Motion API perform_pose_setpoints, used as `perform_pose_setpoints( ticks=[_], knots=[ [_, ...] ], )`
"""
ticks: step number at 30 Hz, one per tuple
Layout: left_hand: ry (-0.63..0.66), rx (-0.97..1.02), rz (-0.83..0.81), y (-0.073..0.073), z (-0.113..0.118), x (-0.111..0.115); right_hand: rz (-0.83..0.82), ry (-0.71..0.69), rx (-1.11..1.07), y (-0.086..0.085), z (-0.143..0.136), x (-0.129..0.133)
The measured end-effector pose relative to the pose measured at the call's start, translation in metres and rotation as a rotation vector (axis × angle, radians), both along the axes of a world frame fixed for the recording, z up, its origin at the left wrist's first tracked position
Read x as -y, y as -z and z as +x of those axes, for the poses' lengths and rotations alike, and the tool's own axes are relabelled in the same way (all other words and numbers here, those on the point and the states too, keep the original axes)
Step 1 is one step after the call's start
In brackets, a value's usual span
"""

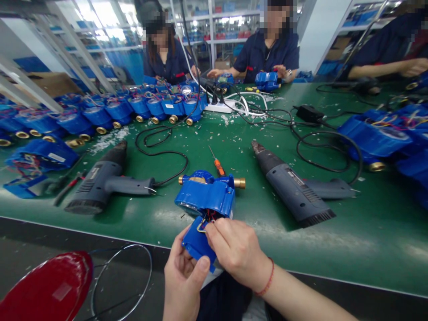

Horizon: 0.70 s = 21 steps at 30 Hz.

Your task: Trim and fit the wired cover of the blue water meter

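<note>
A blue water meter (205, 194) with brass pipe ends lies on the green bench right in front of me. Its blue cover (199, 240) hangs off the near side, joined by thin wires. My left hand (183, 272) holds that cover from the left and below, thumb on its near edge. Over the cover's right side, my right hand (239, 252) has its fingers pinched at the wires (211, 217); the fingertips are partly hidden. Behind the meter rests an orange screwdriver (219, 166).
One heat gun (100, 178) lies left and another heat gun (290, 187) right. Rows of blue meters (125, 109) stand at the back left, more meters (381, 133) at the right. Cables run from a white power strip (219, 106). Several co-workers sit across the bench (214, 133). A red stool (50, 285) is lower left.
</note>
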<state>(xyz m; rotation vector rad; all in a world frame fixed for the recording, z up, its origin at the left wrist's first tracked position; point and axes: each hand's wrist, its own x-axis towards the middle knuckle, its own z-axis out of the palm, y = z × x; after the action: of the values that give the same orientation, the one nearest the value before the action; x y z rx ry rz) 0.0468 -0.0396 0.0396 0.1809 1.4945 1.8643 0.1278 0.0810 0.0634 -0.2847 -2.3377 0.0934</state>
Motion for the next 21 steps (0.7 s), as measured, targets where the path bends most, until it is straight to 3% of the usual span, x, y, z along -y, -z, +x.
perform_pose_setpoints(
  ticks=[7,14,18,21],
  knots=[
    [0.013,-0.037,0.007,-0.006,0.000,-0.003,0.019,0.022,-0.010,-0.004,0.000,-0.002],
    [-0.105,-0.117,-0.044,-0.018,0.011,-0.007,-0.256,-0.011,-0.034,-0.012,0.002,0.003],
    [-0.160,-0.189,-0.112,-0.026,0.020,-0.010,-0.230,0.071,0.116,-0.017,-0.004,0.003],
    [-0.185,-0.216,-0.122,-0.024,0.020,-0.008,-0.282,0.063,0.208,-0.018,-0.006,0.004]
  ],
)
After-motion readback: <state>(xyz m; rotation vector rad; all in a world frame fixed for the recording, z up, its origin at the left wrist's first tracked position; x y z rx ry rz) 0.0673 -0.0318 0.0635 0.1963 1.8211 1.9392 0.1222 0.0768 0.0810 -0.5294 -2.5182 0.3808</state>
